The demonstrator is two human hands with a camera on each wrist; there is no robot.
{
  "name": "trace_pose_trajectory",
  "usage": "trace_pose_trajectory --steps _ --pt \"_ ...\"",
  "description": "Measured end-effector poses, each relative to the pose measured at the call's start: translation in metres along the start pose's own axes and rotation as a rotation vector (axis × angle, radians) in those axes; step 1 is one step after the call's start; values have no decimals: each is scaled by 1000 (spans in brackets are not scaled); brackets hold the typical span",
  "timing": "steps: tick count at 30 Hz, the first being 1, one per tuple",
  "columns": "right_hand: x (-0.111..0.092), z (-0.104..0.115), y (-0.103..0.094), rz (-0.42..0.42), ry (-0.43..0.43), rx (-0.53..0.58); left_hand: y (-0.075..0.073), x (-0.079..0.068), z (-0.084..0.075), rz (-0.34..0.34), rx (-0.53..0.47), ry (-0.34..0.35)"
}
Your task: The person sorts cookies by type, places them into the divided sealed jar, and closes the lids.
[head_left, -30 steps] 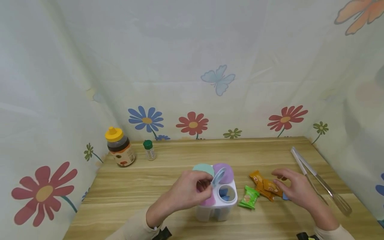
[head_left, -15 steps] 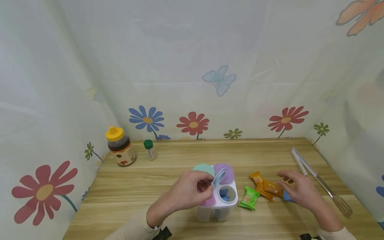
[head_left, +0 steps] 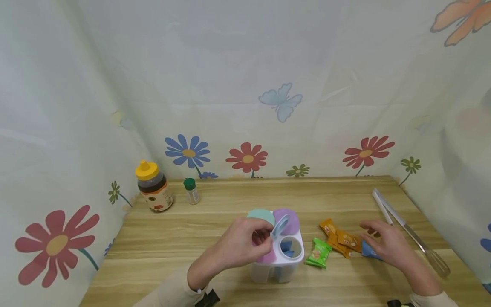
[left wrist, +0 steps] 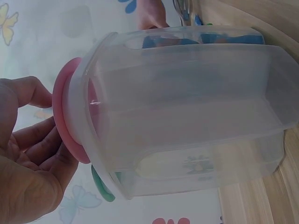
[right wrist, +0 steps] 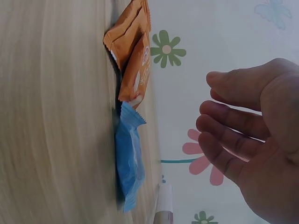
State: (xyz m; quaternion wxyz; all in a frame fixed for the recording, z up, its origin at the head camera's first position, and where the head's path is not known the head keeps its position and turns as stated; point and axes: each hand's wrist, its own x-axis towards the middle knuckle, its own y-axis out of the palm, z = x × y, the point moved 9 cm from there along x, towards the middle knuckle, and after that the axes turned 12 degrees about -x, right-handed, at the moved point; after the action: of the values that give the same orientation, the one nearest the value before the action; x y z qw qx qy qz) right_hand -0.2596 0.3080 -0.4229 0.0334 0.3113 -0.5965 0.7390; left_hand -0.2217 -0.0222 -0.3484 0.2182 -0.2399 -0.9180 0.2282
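Observation:
My left hand pinches a light blue round lid, tilted on edge above a clear plastic container with a white top. Green, purple and pink lids cover three of its round openings. Blue wrapped packets show inside the uncovered front-right opening. In the left wrist view, my fingers overlap the pink lid and the blue one is hidden. My right hand hovers with loosely bent fingers, holding nothing, over a blue snack packet. Orange packets lie beside that packet.
A green packet lies between the container and the orange packets. Metal tongs rest at the right. A yellow-capped jar and a green-capped shaker stand at the back left, before a flowered curtain.
My right hand has moved a little to the right, from the orange packets to over the blue one, which shows more now. My left hand and the lid stay put.

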Motion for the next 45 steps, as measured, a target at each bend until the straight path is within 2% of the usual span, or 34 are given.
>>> trace_pose_trajectory --steps 4,10,21,25,36,45 --pt "-4 -7 7 67 37 6 1 -1 0 2 -4 -1" --pt "-13 -19 22 223 107 18 2 0 0 12 -4 -7" --pt "-20 -30 34 340 130 -6 1 0 2 13 -13 -24" --pt "-22 -30 38 363 123 5 2 0 1 17 -13 -24" --pt "-24 -28 40 335 98 -25 2 1 0 23 3 -15" --pt "-24 -34 48 414 132 -56 0 0 1 12 -3 -12"
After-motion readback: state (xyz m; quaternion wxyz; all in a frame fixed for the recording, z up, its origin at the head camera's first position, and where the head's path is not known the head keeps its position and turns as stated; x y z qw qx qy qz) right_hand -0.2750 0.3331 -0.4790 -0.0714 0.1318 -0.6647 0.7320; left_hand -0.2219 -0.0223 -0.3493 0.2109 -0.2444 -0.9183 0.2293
